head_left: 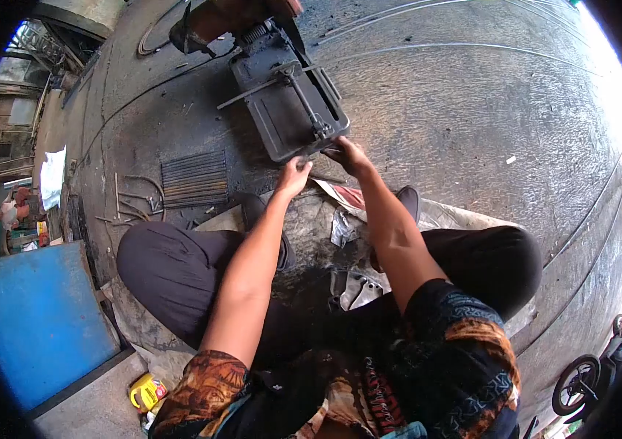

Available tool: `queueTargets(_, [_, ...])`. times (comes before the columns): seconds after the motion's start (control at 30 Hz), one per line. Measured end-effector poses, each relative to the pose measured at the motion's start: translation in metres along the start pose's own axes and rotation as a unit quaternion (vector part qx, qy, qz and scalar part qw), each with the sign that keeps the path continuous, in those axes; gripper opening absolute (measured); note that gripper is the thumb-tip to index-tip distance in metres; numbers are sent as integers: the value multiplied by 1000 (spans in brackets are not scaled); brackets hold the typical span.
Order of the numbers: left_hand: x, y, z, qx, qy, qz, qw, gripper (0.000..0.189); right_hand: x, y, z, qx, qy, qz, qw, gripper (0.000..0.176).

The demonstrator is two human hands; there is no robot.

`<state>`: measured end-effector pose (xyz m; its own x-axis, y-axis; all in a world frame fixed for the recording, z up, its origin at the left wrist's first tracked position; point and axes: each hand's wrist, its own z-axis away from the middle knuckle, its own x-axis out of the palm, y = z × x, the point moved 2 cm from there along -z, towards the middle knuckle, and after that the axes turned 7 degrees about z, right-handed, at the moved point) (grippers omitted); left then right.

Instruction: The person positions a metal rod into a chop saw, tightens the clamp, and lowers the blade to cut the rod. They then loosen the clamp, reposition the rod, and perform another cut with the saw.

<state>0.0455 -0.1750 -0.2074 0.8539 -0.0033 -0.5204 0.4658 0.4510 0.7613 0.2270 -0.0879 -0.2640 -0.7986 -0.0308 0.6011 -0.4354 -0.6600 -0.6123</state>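
In front of me on the floor stands a cut-off saw with a dark metal base [271,135] and a screw vise [302,99] mounted on it. My left hand [293,178] is at the base's near left corner, fingers curled and thumb bent in. Whatever lies in its fingers is too dark to make out. At the near right corner, just below the vise screw's end, my right hand [350,156] is closed, its fingertips partly hidden against the dark metal. Both hands are close together and low at the front edge.
Left of the saw lies a row of dark metal rods [194,180], with bent rods [135,201] beside it. A crumpled foil piece [342,229] and metal plates [358,290] lie between my legs. A blue panel [40,322] and yellow container [148,391] are at left.
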Motion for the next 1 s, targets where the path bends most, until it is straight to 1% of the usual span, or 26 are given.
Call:
queueTargets(0.03, [1, 2, -7, 8, 5, 52, 999, 44, 1, -1, 2, 40, -25, -49, 998, 24])
queueTargets(0.07, [6, 4, -9, 18, 10, 106, 994, 45, 2, -11, 3, 97, -21, 0, 995, 25])
queueTargets(0.1, [9, 14, -8, 8, 37, 128, 991, 47, 0, -24, 4, 98, -24, 36, 994, 28])
queueTargets(0.13, [9, 25, -9, 8, 34, 129, 991, 47, 0, -35, 4, 98, -27, 71, 992, 31])
queueTargets(0.17, [11, 29, -13, -15, -3, 155, 988, 48, -11, -40, -14, 54, 85, 157, 982, 40])
queueTargets(0.2, [12, 27, -18, -39, -41, 177, 983, 49, 17, -72, 9, -41, 221, 335, 915, 47])
queueTargets(0.23, [19, 6, -31, -72, -56, 209, 974, 48, 23, -71, -4, -116, 298, 407, 856, 53])
queueTargets(0.27, [23, -7, -35, -79, -60, 206, 974, 48, 26, -68, -18, -186, 370, 471, 779, 59])
queueTargets(0.33, [30, -19, -42, -120, -67, 298, 945, 45, 52, -65, -26, -152, 346, 482, 791, 66])
queueTargets(0.37, [31, -12, -41, -103, -58, 312, 943, 42, 63, -64, -22, -126, 334, 541, 761, 63])
queueTargets(0.4, [29, -5, -40, -103, -59, 311, 943, 42, 68, -66, -18, -89, 306, 577, 752, 61])
queueTargets(0.47, [23, 1, -41, 16, 0, 149, 989, 41, 70, -70, -15, -93, 318, 557, 761, 60])
queueTargets(0.5, [24, -3, -47, 46, 46, 97, 993, 41, 65, -65, -14, -87, 319, 557, 762, 60])
queueTargets(0.53, [26, -7, -49, 46, 45, 96, 993, 41, 61, -65, -16, -85, 345, 552, 755, 60])
queueTargets(0.57, [18, 24, -35, 41, 57, 34, 997, 41, 56, -62, -21, -85, 369, 545, 748, 59])
queueTargets(0.6, [11, 49, -23, 33, 71, -29, 996, 41, 49, -50, -32, -85, 365, 544, 750, 59])
queueTargets(0.63, [7, 61, -21, 73, 75, -60, 993, 39, 38, -34, -45, -79, 422, 520, 738, 59])
queueTargets(0.67, [8, 66, -20, 54, 76, -49, 994, 38, 31, -25, -51, -72, 476, 495, 724, 59])
queueTargets(0.73, [8, 63, -22, 54, 58, -48, 996, 36, 28, -31, -42, -125, 423, 497, 747, 61])
queueTargets(0.77, [8, 53, -26, 74, 42, 6, 996, 28, 29, -32, -40, -128, 425, 500, 744, 59])
queueTargets(0.8, [4, 44, -28, 78, 48, 8, 996, 28, 30, -32, -39, -132, 428, 504, 738, 56])
queueTargets(0.83, [1, 34, -32, 69, 14, 130, 989, 24, 29, -32, -35, -139, 428, 505, 737, 56])
queueTargets(0.87, [-6, 38, -29, 60, -22, 251, 966, 21, 31, -35, -26, -171, 428, 532, 710, 58])
queueTargets(0.9, [-15, 37, -25, 0, -4, 273, 962, 20, 31, -36, -16, -201, 427, 561, 680, 60])
queueTargets(0.93, [-24, 40, -20, 50, 51, 274, 959, 21, 28, -34, -2, -206, 429, 564, 675, 60])
queueTargets(1.0, [-24, -9, -34, 42, 123, 243, 961, 22, 39, -33, 32, -190, 226, 610, 735, 66])
